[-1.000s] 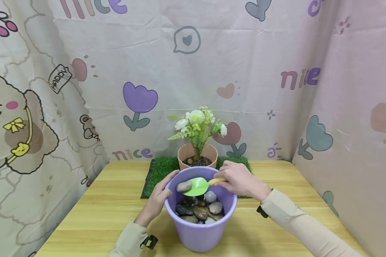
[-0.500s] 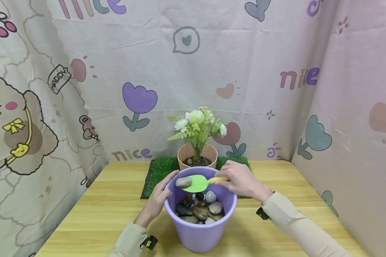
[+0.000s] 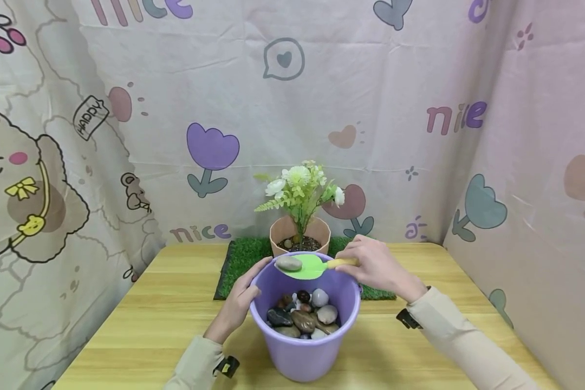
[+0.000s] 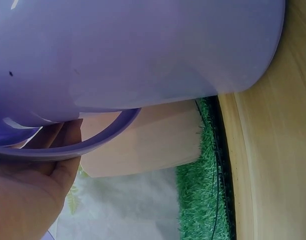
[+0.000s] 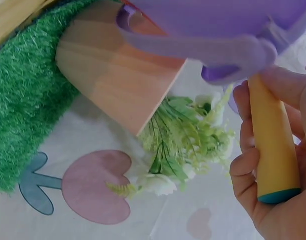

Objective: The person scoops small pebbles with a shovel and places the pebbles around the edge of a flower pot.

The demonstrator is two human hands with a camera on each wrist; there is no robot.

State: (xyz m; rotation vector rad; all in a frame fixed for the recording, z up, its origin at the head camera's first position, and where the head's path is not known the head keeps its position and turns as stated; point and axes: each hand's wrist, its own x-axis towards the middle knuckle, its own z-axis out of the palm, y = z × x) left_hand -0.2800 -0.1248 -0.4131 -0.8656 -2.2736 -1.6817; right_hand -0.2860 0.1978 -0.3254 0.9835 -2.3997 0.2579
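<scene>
One scoop (image 3: 313, 267) raised, one gray stone (image 3: 288, 264) aboard, one bucket (image 3: 304, 357)

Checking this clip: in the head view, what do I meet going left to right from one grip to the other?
left-hand grip → grey stone → green scoop blade → yellow handle → right-hand grip. The purple bucket spans several of these, so it is left out.
</scene>
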